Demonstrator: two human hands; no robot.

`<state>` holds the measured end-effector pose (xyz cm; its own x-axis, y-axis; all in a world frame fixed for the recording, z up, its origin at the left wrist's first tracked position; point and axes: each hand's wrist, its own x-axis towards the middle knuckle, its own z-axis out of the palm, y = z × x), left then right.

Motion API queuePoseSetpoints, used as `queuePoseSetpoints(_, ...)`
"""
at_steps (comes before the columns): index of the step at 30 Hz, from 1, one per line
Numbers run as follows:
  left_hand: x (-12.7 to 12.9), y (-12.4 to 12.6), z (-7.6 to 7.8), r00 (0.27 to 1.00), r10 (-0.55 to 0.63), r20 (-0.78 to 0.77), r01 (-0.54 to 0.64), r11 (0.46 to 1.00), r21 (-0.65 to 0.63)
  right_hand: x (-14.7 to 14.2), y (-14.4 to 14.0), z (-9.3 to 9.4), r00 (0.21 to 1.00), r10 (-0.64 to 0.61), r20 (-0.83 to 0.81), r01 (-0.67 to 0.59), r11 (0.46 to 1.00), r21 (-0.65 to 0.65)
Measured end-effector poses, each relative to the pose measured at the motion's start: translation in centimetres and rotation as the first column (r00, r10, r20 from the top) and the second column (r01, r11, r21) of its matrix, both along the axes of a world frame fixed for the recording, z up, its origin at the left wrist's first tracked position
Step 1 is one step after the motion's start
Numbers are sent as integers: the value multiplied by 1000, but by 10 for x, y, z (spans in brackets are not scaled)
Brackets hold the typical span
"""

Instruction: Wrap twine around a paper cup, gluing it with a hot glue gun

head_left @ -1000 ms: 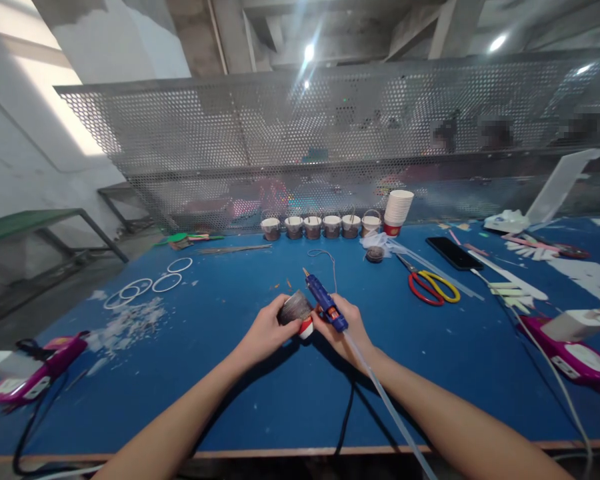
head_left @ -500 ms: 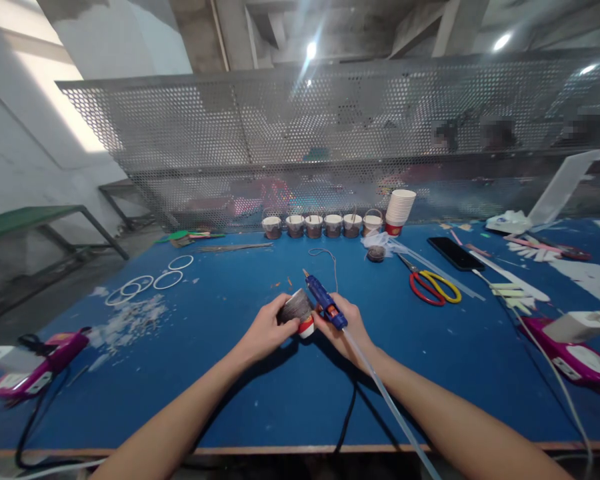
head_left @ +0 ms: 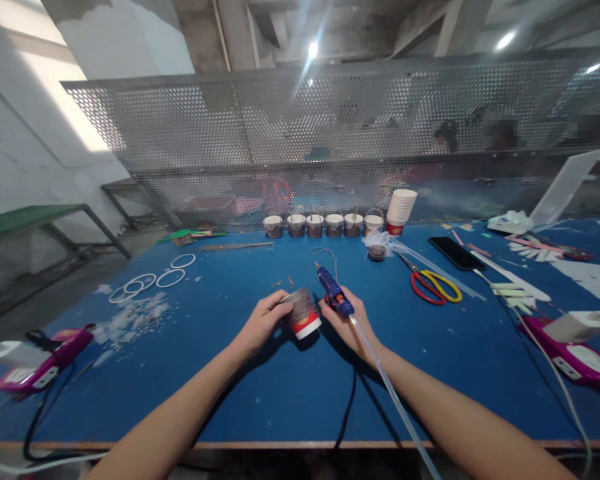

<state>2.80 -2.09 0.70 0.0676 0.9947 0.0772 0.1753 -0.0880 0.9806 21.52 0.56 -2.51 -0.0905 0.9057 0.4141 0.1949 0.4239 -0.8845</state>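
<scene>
My left hand (head_left: 259,325) grips a small paper cup (head_left: 303,313) with a grey-wrapped side and a red and white band, tilted on its side above the blue table (head_left: 220,387). My right hand (head_left: 347,323) holds a blue hot glue gun (head_left: 334,293), nozzle pointing away from me, just right of the cup. A clear glue stick (head_left: 390,393) sticks out of the gun's back along my right forearm. The gun's black cord (head_left: 347,410) drops toward the near table edge.
A row of filled cups (head_left: 314,225) and a stack of paper cups (head_left: 399,211) stand at the back. Scissors (head_left: 433,285), a phone (head_left: 455,253) and paper scraps lie right. White rings (head_left: 147,283) lie left. Pink glue guns (head_left: 45,357) (head_left: 570,350) rest at both sides.
Both hands have moved slightly away from me. The cup has turned so its red and white band faces me, and the glue gun has shifted right and farther from the cup.
</scene>
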Motion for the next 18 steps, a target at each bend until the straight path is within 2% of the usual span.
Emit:
queuePoseSetpoints(4,1,1,1,993,47,109,-40,997,-70,1,-2,4,998,-13,-68,10,998,-55)
queuePoseSetpoints(9,-1,3,1,973,47,227,-32,997,-68,3,-8,6,994,28,-106,-34,997,-64)
queuePoseSetpoints(14,-3,6,-1,980,-2,201,11,999,-41,4,-9,4,997,40,-69,-42,999,-28)
queuePoseSetpoints(18,-4,11,-6,978,18,210,-2,997,-77,5,-6,2,999,14,-32,-14,1000,-3)
